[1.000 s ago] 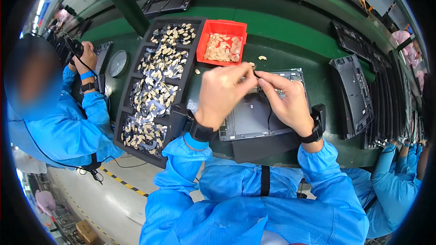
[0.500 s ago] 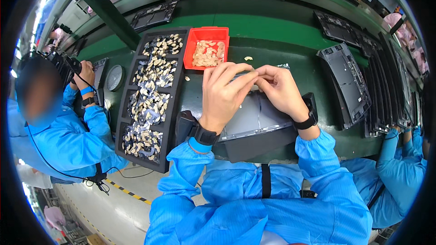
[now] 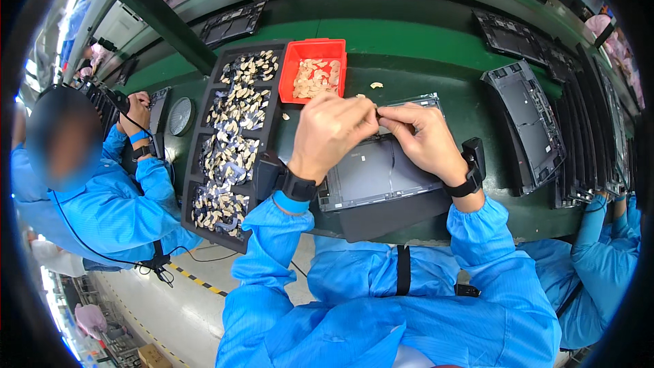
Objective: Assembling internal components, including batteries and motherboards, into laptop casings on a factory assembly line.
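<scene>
From where I stand, both hands meet over the far side of the open grey casing. The left hand is curled, thumb and forefinger pinched together; the right hand pinches too, and their tips close on a small dark piece. Its shape is mostly lost behind the fingers, and they cover part of the casing's far edge. A dark sheet sticks out under the near edge. Small pale marks on the casing are too tiny to read. Beyond the left hand sits a red bin of pale pieces, beside a black compartmented tray heaped with more. Rightward, more casings lean together, the farthest blurring into the rim.
</scene>
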{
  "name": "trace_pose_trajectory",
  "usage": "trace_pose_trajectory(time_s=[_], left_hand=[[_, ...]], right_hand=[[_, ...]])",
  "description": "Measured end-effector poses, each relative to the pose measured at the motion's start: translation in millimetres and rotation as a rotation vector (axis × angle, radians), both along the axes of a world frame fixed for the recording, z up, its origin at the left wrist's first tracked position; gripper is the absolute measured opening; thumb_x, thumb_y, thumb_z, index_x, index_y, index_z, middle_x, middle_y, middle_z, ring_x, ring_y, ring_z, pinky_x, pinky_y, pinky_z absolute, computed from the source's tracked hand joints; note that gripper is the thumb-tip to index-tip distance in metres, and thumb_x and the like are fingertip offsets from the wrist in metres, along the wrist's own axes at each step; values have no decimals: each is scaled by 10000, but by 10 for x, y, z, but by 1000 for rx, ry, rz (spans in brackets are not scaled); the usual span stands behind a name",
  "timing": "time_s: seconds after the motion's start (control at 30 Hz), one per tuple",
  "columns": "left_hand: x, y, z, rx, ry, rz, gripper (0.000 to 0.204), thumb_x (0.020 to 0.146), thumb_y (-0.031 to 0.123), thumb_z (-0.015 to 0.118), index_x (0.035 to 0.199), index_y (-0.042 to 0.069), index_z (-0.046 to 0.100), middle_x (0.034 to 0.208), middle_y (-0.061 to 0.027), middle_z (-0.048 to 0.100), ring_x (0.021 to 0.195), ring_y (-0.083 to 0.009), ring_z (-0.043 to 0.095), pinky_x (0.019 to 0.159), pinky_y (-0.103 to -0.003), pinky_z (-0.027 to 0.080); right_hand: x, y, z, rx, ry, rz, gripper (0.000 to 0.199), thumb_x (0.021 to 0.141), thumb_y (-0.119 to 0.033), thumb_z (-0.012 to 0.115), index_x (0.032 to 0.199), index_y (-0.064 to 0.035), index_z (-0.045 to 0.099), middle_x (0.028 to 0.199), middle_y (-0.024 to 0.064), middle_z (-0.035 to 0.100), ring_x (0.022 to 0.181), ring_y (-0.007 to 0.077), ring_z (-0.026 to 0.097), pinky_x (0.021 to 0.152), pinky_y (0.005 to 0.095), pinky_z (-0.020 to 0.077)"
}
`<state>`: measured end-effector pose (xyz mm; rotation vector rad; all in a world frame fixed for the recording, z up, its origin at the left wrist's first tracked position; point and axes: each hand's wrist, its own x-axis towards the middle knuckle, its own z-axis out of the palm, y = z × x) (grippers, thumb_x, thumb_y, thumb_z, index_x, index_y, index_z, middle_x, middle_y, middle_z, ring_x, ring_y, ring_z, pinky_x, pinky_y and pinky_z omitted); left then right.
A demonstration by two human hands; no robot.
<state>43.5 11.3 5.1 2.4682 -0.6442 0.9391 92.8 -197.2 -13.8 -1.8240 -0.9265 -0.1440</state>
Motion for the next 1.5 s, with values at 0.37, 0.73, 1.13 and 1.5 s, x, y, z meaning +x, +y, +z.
trace_pose_trajectory(time_s=[0.37, 0.73, 1.13, 1.5], left_hand=[[-54, -176, 189, -600, 521, 157, 352, 1041, 249, 707, 1034, -95, 783, 835, -127, 798, 850, -112, 733, 750, -284, 563], [-22, -470, 214, -721, 908, -350, 375, 1064, 293, 681, 1131, -62, 782, 1019, -122, 809, 944, -176, 749, 885, -313, 568], [-511, -499, -271, 24, 645, -81, 534, 897, 385, 802, 1372, 199, 646, 1337, -117, 630, 1177, -363, 608, 982, -465, 486], [-791, -531, -221, 231, 597, -7, 403, 900, 360, 788, 1287, 262, 729, 1409, -110, 613, 1105, -323, 660, 903, -456, 578]], right_hand=[[32, 88, 6, -98, -506, -319, 291, 909, -36, 743, 1196, -67, 779, 1131, 128, 785, 1066, 329, 742, 893, 397, 578], [-138, -396, 117, 610, 679, 157, 279, 1073, -181, 669, 1247, 25, 740, 1168, 136, 775, 1070, 165, 709, 945, 318, 553], [-1001, -1110, 148, 195, 743, -432, 231, 988, -84, 763, 1167, 58, 726, 857, 59, 778, 772, 65, 697, 643, 190, 473], [-1132, -617, -4, 69, 712, -502, 122, 942, -2, 771, 1035, 76, 757, 793, 95, 773, 745, 98, 738, 683, 223, 555]])
